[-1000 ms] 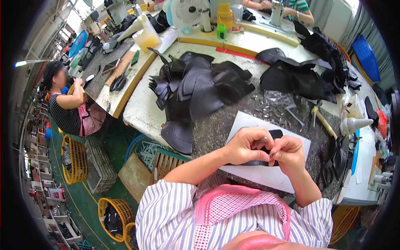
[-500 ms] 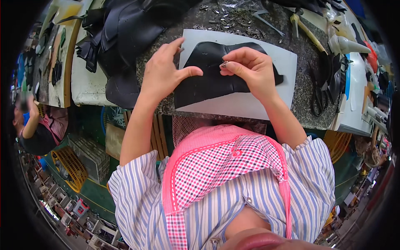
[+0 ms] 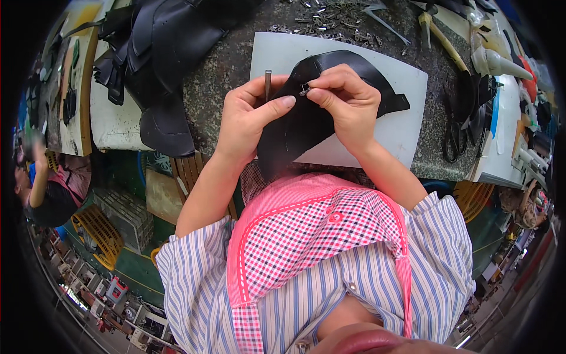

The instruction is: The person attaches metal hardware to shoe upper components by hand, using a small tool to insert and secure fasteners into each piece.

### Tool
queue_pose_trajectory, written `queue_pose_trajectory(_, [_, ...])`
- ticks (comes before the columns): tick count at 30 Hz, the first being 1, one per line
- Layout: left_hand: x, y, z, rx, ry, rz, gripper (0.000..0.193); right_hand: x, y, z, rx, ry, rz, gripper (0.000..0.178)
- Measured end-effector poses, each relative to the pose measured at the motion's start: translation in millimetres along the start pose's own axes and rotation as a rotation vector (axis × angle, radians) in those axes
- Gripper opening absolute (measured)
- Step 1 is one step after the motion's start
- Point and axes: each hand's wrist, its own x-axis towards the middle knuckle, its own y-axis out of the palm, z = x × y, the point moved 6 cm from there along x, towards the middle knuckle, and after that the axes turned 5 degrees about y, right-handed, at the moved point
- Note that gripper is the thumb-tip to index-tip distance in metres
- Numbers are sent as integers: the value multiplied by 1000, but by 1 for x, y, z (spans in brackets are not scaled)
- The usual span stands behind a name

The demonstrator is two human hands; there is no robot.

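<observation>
My left hand (image 3: 247, 118) is closed, gripping the left part of a black leather piece (image 3: 306, 124), with the thumb on top and the fingers partly hidden. A short metal rod (image 3: 268, 85) sticks up between its fingers. My right hand (image 3: 351, 109) pinches a small silver metal fitting (image 3: 304, 90) between thumb and fingertips, right at the leather's upper surface. I cannot tell whether the fitting passes into the leather. The piece is bent and raised on the left; its right end rests on a white board (image 3: 407, 130).
Small metal fittings (image 3: 330, 23) lie scattered behind the board, near pale plastic strips (image 3: 386, 23). A hammer (image 3: 445, 47), scissors (image 3: 454, 138) and a white cone-shaped bottle (image 3: 498, 65) are at right. Black leather pieces (image 3: 171, 53) pile up at left. Another person (image 3: 56, 183) sits far left.
My left hand has gone from open to gripping the leather, lifting and bending its left side. The rod now stands upright. My right hand has shifted slightly left with the fitting.
</observation>
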Motion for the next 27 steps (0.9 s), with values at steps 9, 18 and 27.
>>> queue_pose_trajectory(9, [-6, 2, 15, -171, -83, -1, 27, -8, -3, -1, -69, -25, 3, 9])
queue_pose_trajectory(18, [4, -1, -12, 162, 125, -73, 23, 12, 15, 16, -136, 26, 152, 9])
queue_pose_trajectory(27, [-6, 23, -31, 459, 523, 90, 18, 27, 18, 76, -711, -344, 489, 39])
